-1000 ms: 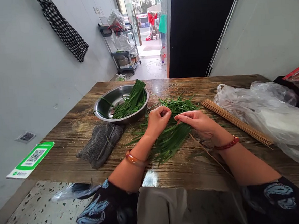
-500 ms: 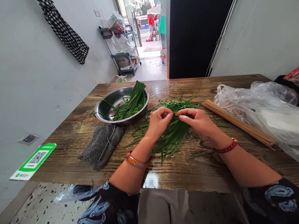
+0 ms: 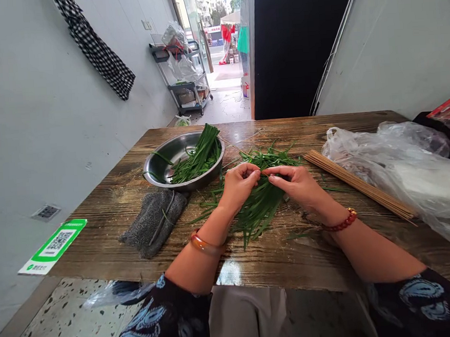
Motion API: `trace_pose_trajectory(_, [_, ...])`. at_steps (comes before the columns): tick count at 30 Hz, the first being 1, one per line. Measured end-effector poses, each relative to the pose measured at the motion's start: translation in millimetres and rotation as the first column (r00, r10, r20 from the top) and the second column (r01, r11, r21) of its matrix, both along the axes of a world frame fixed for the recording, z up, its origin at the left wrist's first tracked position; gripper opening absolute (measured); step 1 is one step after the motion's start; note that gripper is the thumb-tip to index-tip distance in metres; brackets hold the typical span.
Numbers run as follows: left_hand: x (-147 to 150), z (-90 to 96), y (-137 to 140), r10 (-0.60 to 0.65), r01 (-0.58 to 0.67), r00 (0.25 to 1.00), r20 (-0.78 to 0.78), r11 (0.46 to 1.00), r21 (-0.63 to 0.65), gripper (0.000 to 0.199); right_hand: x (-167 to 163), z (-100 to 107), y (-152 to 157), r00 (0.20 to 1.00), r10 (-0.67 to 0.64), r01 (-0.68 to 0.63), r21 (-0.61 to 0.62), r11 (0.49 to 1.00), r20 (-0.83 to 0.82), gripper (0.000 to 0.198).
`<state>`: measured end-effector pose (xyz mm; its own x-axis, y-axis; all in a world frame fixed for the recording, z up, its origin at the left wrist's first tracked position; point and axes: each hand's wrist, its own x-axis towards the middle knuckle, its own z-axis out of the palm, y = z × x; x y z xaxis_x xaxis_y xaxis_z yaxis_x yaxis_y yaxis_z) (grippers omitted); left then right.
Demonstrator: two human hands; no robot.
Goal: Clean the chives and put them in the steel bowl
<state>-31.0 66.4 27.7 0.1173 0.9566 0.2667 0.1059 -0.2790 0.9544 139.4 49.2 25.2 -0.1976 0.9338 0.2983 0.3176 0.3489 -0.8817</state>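
Note:
Over a loose pile of green garlic chives [image 3: 262, 209] on the wooden table, both my hands work with their fingertips nearly touching. My left hand [image 3: 239, 188] is closed in a pinch of thumb and forefinger. Opposite it, my right hand [image 3: 299, 186] pinches too, thumb under forefinger. Whatever thin bit lies between the fingertips is too small to name. Behind and to the left, a steel bowl [image 3: 157, 163] holds more chives [image 3: 203, 152], a bunch leaning on its rim.
A grey mesh bundle [image 3: 154, 222] lies left of my left forearm. On the right are a bundle of thin wooden sticks [image 3: 359, 187] and clear plastic bags [image 3: 402, 166]. A green-and-white QR card [image 3: 55, 247] sits at the left table edge [image 3: 101, 267]. A cart [image 3: 184, 79] stands by the doorway.
My right hand has moved slightly left, so the fingertips of both hands are closer together. The view has shifted a little; the bowl and the chives lie as before.

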Motion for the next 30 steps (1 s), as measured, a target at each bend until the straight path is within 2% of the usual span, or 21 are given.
trace_pose_trajectory(14, [-0.2,-0.8,1.1,-0.004,0.004,1.000,0.001,1.000,0.002,0.011,0.0,1.0,-0.8,1.000,-0.001,0.001,0.013,1.000,-0.008,0.032])
trace_pose_trajectory(30, [0.8,1.2,-0.6,-0.019,0.022,0.997,0.077,0.999,-0.037,0.011,0.2,1.5,-0.6,1.000,-0.002,0.003,0.053,0.999,-0.006,0.029])
